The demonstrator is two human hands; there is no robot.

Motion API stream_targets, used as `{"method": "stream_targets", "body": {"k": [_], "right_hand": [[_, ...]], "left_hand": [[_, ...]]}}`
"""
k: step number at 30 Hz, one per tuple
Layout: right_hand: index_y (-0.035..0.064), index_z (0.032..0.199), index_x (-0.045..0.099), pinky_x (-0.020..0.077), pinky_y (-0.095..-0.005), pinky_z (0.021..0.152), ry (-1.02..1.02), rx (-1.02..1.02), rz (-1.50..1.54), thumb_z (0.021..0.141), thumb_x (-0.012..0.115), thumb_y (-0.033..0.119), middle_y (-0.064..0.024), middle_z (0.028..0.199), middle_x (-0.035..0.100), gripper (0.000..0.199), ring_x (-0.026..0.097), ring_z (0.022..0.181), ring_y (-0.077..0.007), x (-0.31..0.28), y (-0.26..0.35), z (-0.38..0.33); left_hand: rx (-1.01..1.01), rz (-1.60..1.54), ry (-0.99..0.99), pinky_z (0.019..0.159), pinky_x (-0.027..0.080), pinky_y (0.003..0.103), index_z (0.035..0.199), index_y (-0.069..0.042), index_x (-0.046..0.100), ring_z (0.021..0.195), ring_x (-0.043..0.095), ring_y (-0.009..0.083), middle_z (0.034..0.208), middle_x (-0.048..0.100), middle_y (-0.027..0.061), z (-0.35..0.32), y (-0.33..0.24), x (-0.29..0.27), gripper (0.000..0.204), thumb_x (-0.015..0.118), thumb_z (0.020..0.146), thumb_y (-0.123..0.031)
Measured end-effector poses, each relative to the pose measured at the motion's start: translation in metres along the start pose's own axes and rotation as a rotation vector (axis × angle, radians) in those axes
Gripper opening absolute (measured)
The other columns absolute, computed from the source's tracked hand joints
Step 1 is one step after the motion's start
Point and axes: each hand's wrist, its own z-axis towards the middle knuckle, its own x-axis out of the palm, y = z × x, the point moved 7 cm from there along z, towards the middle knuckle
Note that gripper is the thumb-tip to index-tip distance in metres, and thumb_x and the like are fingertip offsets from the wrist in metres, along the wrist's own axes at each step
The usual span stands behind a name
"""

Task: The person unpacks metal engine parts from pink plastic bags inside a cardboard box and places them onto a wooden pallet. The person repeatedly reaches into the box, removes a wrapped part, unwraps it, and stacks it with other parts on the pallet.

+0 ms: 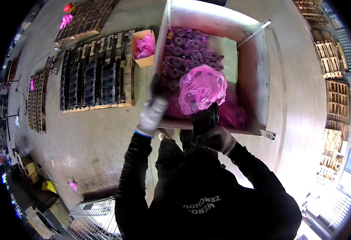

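Note:
My right hand (217, 139), in a grey glove, grips a black cylindrical part (206, 118) above the near edge of a large metal bin (201, 13). A pink plastic bag (202, 89) covers the part's far end. At the bin's left wall is my gloved left hand (153, 114); its dark fingers are smeared by motion, and I cannot tell whether they touch the rim. Inside the bin, several ring-shaped parts (178, 51) in pink-purple plastic lie in rows beside a pale sheet (228, 60). More pink plastic (233, 114) lies in the near right corner.
Left of the bin stands a cardboard box (145, 61) with pink plastic in it. Beside it, a wooden pallet (126, 90) carries rows of black parts (89, 82). A wire cage (93, 216) is at the lower left, and stacked pallets (337, 100) line the right side.

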Motion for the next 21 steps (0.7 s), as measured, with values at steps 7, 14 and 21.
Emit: {"method": "stream_targets", "body": {"k": [7,14,21], "right_hand": [[-0.0055,0.102,0.07,0.057,-0.0352,0.096,-0.118,-0.087,-0.148,0.081,0.074,-0.004,-0.0123,0.106,0.07,0.022,0.069,0.102,-0.0229,-0.048,0.006,-0.02],[-0.0046,0.118,0.063,0.0573,-0.0323,0.089,-0.03,-0.029,-0.131,0.078,0.073,0.001,-0.0135,0.107,0.069,0.041,0.069,0.097,-0.0225,-0.047,0.004,-0.052],[-0.0062,0.118,0.063,0.0569,-0.0293,0.072,-0.07,0.046,0.212,0.069,0.074,0.003,-0.0151,0.105,0.071,0.052,0.07,0.086,-0.0224,-0.058,0.006,-0.078]], "left_hand": [[-0.079,1.006,-0.099,0.099,0.049,0.045,0.12,-0.008,0.069,0.109,0.065,0.0394,0.113,0.069,0.0209,0.06,0.053,0.075,0.043,0.074,0.083,-0.029],[-0.147,0.9,-0.729,0.092,0.053,0.04,0.126,0.001,0.063,0.105,0.07,0.0367,0.108,0.073,0.0227,0.098,0.115,-0.061,0.036,0.06,0.094,-0.016],[-0.072,0.782,-0.837,0.089,0.054,0.042,0.121,0.001,0.067,0.102,0.07,0.0393,0.114,0.071,0.0237,0.034,0.211,-0.057,0.039,0.059,0.091,-0.023]]}}
